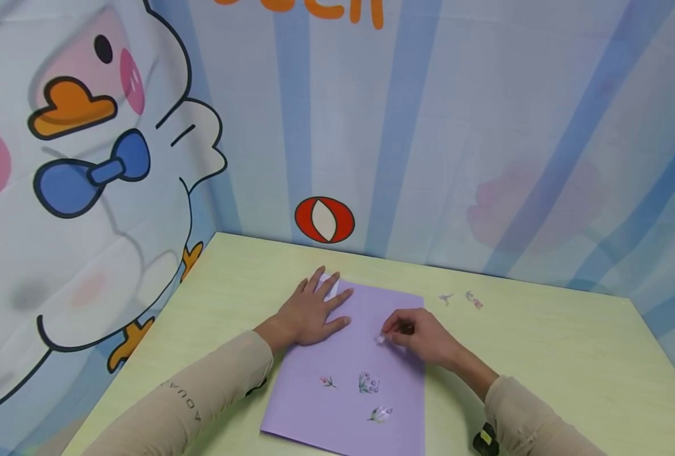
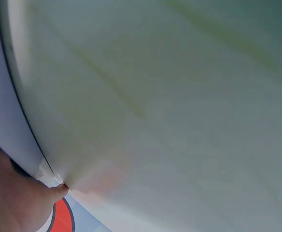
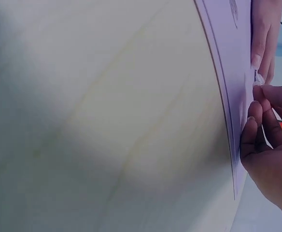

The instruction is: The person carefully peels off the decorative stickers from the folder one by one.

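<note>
A purple folder-like sheet (image 1: 314, 411) lies on the table, with a double edge showing in the right wrist view. My left hand (image 1: 312, 316) rests on its upper left part, fingers spread. Over the sheet's right half, my right hand (image 1: 419, 335) pinches a small pale sticker-like piece (image 1: 380, 339) between thumb and fingertips; the same piece (image 3: 259, 78) shows whitish in the right wrist view. Lower on the sheet are a pink bud sticker (image 1: 328, 382), a purple flower bunch sticker (image 1: 368, 382) and a pale tulip-like sticker (image 1: 379, 414).
Two small cut-out stickers lie on the pale yellow table (image 1: 542, 361) right of the sheet: a purplish one (image 1: 446, 298) and a pinkish one (image 1: 475, 300). A white patch (image 1: 333, 289) shows by the left fingers. A printed cloth backdrop (image 1: 348, 126) rises behind the table.
</note>
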The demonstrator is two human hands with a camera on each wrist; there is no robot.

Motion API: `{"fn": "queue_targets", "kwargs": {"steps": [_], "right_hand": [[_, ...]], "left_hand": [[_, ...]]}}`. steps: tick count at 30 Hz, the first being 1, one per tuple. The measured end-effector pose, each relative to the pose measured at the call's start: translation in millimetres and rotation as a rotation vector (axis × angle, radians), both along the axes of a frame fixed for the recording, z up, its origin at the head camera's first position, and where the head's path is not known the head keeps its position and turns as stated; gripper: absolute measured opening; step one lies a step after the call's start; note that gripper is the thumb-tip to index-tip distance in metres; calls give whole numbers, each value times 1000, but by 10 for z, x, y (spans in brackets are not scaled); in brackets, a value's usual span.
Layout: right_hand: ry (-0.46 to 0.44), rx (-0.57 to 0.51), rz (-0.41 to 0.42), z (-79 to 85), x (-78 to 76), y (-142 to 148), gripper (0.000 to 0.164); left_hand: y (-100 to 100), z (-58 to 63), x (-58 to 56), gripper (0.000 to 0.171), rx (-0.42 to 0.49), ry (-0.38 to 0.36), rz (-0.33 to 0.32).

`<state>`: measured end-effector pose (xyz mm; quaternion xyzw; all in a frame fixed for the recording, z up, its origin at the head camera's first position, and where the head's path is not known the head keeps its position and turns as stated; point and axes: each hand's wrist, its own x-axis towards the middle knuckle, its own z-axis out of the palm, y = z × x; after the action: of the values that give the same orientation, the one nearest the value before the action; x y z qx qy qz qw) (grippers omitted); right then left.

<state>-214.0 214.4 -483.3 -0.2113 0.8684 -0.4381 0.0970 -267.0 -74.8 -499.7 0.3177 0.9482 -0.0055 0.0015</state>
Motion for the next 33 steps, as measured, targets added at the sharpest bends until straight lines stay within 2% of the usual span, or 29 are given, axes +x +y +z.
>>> {"fn": "queue_targets", "kwargs": {"steps": [14, 24, 33], "right_hand": [[10, 44, -124, 67, -27, 281, 6], [88, 50, -217, 149, -84, 642, 4], [139, 88, -339, 161, -152, 963, 6]], "left_hand": [[-3, 1, 0, 74, 14, -10, -3], [-7, -7, -10, 74, -3, -15, -6], [-7, 3, -8, 74, -4, -11, -10]]}}
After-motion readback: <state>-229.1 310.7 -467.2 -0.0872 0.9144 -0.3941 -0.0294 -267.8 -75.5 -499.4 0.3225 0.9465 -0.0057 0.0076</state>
